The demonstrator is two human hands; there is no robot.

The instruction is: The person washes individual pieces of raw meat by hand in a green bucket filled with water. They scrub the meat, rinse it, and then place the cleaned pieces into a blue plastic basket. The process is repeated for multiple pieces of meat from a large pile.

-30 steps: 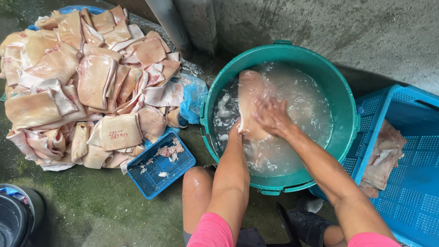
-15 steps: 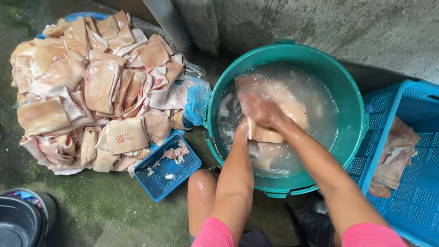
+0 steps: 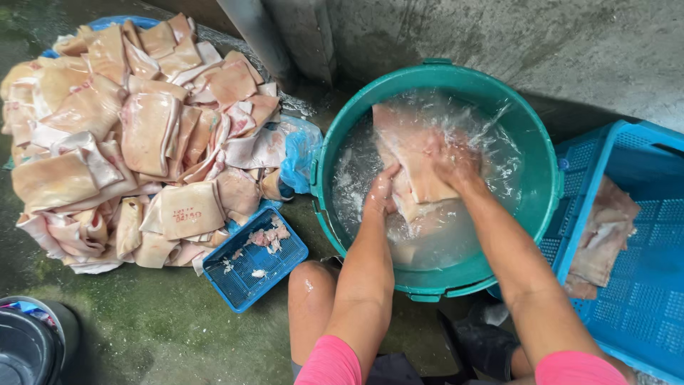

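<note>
The pale slab of pork skin [image 3: 417, 160] lay half under the water in the green tub [image 3: 541, 164]. The left hand [image 3: 381, 192] was closed on its near edge; the right hand [image 3: 456, 165] pressed flat on top. It looked limp, heavy and slippery, best gripped at the edges. A heap of similar slabs [image 3: 135, 135] lay well apart, a blue crate [image 3: 641, 249] just beside the tub.
</note>
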